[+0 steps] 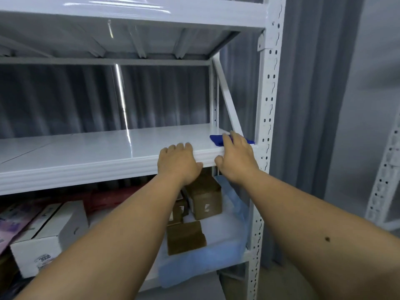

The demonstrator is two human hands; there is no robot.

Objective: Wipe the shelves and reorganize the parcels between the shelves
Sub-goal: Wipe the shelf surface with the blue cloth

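A person stands at a white metal rack. The middle shelf (pixel 86 148) is bare and shiny, with nothing on it but a blue cloth (pixel 218 140).

The cloth lies flat at the far right end of this shelf, close to the front edge and just beside the white corner post (pixel 267 105). Its long side runs left to right, along the shelf.

The right hand (pixel 234 156) is the nearer one. Its fingers reach over the front lip and lie on top of the cloth, while the thumb stays under the lip. The hand is spread fairly flat. It looks like it is pressing on the cloth, not squeezing it, but I cannot tell for sure.

The left hand (pixel 178 163) is just beside it, to the left. It curls over the front edge of the shelf and holds nothing else. It does not touch the cloth.

All the bare shelf lies to the left of the cloth. So I think the next wipe has to go left, pushing the cloth along its long side, and the left hand would be in the way.

The parcels are on the shelf below: brown boxes (pixel 206 198) on a pale blue plastic bag (pixel 229 241), and a white box (pixel 52 234) further left.
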